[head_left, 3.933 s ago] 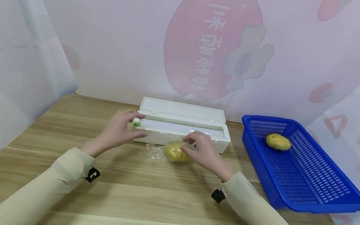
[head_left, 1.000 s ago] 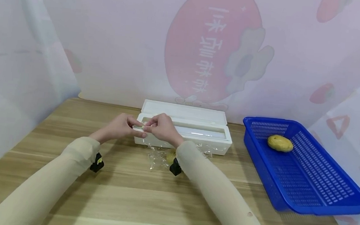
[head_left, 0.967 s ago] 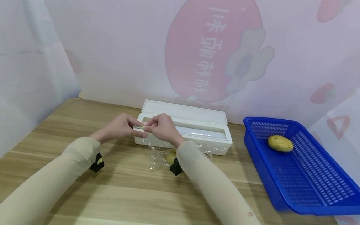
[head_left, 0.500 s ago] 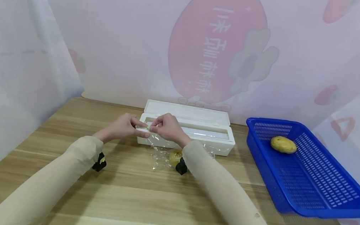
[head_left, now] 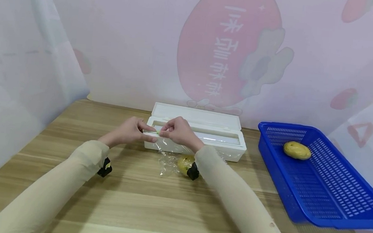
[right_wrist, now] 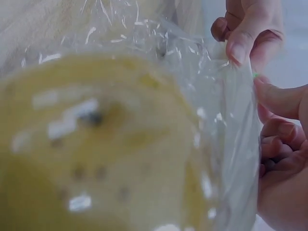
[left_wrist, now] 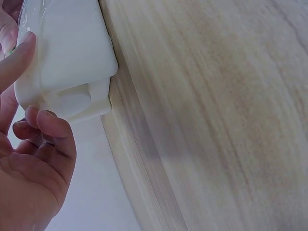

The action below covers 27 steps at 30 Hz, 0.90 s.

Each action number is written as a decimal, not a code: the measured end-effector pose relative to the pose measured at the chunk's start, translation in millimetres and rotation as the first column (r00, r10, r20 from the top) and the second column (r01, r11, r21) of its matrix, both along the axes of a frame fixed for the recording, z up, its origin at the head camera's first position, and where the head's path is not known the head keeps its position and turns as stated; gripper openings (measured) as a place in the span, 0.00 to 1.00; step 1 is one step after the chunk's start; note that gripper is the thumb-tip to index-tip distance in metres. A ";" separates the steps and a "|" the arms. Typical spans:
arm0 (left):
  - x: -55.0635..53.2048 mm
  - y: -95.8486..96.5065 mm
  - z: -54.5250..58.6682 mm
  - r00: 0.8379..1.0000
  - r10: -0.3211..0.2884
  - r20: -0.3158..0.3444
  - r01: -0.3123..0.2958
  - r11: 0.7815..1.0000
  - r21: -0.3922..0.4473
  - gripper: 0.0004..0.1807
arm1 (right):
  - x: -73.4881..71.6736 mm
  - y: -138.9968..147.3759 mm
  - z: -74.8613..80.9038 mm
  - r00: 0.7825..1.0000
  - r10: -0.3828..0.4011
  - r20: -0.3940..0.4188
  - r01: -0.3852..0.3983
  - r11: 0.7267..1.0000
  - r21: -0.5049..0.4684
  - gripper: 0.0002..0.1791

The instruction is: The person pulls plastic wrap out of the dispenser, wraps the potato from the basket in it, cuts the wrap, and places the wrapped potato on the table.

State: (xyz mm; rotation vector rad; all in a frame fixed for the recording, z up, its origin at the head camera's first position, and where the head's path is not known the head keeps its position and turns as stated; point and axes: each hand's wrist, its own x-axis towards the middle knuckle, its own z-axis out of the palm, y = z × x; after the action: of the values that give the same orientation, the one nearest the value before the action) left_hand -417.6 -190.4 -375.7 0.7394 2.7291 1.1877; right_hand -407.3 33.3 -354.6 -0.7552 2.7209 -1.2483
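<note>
A white cling film dispenser (head_left: 196,115) stands at the back with its lid raised and a film roll (head_left: 219,138) inside. My left hand (head_left: 129,131) grips its left end, thumb on the front face (left_wrist: 67,43) in the left wrist view. Right beside it, my right hand (head_left: 181,132) pinches a small green slide cutter (head_left: 157,132) at the front edge. Cling film (head_left: 168,162) hangs down from the box over a potato (head_left: 185,163) on the table, partly hidden by the right wrist. In the right wrist view, the potato (right_wrist: 91,149) fills the foreground under crinkled film (right_wrist: 236,130).
On the right sits a blue plastic basket (head_left: 299,193) with one potato (head_left: 297,150) in it. The wooden table (head_left: 138,205) runs back to a printed cloth backdrop (head_left: 129,52). Black wrist cameras are strapped below both hands.
My right hand has gone from the potato to the box's left end since the earliest frame. Over the last second it and the green slide cutter have shifted slightly right; the left hand stays put.
</note>
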 end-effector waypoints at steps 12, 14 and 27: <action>-1.3 0.1 -3.1 1.000 -0.002 -0.013 0.002 1.000 0.010 0.23 | -4.8 35.2 0.1 1.000 0.024 -0.001 -0.024 0.999 0.042 0.04; -1.9 1.3 -4.3 1.000 -0.011 -0.018 0.012 1.000 0.011 0.23 | -3.4 51.7 0.2 1.000 0.013 0.008 -0.013 0.998 0.058 0.04; -3.9 0.6 -3.9 1.000 -0.021 -0.012 0.021 1.000 0.001 0.26 | 14.4 162.3 0.5 0.992 -0.127 -0.007 0.127 0.987 0.098 0.03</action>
State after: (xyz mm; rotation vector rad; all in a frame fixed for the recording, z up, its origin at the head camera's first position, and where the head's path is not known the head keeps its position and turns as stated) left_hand -421.5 -189.8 -379.6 0.7754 2.7236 1.1846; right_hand -392.9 195.6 -354.1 -0.5803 2.8463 -1.1254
